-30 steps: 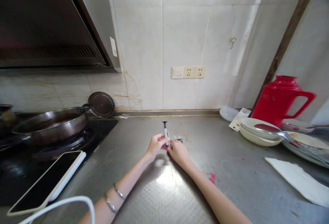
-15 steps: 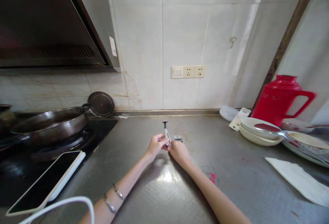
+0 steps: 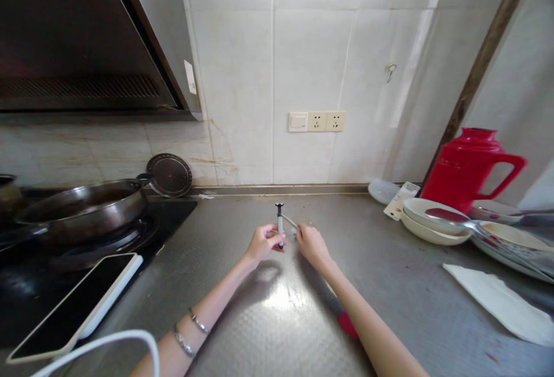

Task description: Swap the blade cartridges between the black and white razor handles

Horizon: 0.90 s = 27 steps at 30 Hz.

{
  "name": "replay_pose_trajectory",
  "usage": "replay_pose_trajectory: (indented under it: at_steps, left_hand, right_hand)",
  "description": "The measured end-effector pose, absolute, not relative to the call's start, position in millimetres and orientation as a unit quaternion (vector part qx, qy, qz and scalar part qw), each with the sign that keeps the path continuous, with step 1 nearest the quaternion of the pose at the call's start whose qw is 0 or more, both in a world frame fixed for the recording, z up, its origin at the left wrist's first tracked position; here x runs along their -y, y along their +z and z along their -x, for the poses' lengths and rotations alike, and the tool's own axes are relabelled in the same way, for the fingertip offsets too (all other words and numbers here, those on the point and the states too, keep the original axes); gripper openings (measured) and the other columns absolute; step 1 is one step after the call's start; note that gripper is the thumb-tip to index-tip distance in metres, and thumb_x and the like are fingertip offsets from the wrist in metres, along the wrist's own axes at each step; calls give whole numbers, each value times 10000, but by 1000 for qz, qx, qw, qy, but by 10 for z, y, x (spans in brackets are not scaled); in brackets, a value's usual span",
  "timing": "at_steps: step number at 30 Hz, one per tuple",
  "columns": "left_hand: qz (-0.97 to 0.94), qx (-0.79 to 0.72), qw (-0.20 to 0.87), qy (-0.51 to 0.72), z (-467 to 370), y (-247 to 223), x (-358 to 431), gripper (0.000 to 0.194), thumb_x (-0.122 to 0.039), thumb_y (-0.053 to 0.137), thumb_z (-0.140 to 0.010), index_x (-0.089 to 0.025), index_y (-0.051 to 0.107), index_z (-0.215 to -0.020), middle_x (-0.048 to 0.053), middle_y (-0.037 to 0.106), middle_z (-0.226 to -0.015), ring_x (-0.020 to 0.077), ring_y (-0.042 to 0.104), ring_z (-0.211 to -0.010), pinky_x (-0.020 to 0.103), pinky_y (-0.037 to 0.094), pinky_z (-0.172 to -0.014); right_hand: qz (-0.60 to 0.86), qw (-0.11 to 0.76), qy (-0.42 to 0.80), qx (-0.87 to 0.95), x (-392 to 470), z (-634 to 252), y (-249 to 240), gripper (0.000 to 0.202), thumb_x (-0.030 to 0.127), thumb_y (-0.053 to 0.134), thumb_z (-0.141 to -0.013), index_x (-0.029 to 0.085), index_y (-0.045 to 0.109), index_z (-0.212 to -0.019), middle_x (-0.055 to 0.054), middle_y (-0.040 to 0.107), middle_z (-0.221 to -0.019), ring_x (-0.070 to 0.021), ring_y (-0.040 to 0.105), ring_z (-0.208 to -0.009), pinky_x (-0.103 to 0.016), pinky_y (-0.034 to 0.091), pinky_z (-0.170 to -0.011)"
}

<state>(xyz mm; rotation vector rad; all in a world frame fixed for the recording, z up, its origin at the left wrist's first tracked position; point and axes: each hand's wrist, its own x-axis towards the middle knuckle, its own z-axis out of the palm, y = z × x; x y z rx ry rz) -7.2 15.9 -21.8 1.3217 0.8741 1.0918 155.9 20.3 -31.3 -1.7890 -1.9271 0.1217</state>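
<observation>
My left hand (image 3: 263, 243) is closed around a slim grey tool (image 3: 280, 230) with a dark T-shaped head, razor-like, held upright above the metal counter. Just to its right, my right hand (image 3: 312, 243) pinches a thin pale stick (image 3: 289, 221). The stick slants up and left, its tip close to the tool's neck; whether they touch I cannot tell. A small greyish piece (image 3: 294, 232) shows beside the right fingers, too small to name. Under my right forearm lies a red-ended object (image 3: 347, 325), partly hidden by the arm.
At left, a steel pan (image 3: 86, 206) sits on a black stove (image 3: 26, 284), with a phone (image 3: 73, 308) and white cable (image 3: 116, 335) nearer. At right stand a red thermos (image 3: 465, 163), stacked bowls (image 3: 433, 230), a patterned plate (image 3: 515, 244) and a white paper (image 3: 497, 302).
My right hand has moved right and slightly up, away from my left hand, and the pale stick now slants more. The red-ended object shows lower and further left. My left hand stays nearly still.
</observation>
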Motion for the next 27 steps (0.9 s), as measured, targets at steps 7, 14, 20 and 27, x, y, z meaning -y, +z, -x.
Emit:
replay_pose_trajectory:
  at_steps: [7,14,20,27]
  left_hand:
    - [-628,-376,529,429,129,-334,-289,232,-242,734,-596,-106,592,-718,53,667,-654,157,631,-627,290,481,-666]
    - [-660,-351,498,440,168,-416,-336,191,-203,686,-649,-138,531,-739,37,648,-721,160,627,-713,301,471,-728]
    - [-705,-348,441,433,184,-447,-326,257,-124,554,-727,-152,498,-977,9,606,-714,143,603,-693,273,451,-694]
    - [-731,-349,406,423,176,-434,-298,207,-99,491,-736,-157,510,-934,8,589,-723,137,586,-713,268,447,-715]
  right_hand:
    - [538,478,127,683,-396,-2029,-175,211,204,334,-857,172,488,-998,-50,644,-798,-160,581,-671,-257,423,-628]
    - [492,335,-36,803,-92,-2267,98,399,131,309,-877,246,481,-1218,-66,594,-906,-197,533,-873,-329,362,-781]
    - [485,303,-73,817,53,-2210,188,446,174,285,-923,340,423,-1313,-47,535,-834,-190,487,-830,-330,352,-774]
    - [468,302,-53,829,134,-2189,187,372,261,328,-939,365,504,-1251,-39,522,-804,-185,476,-817,-338,344,-775]
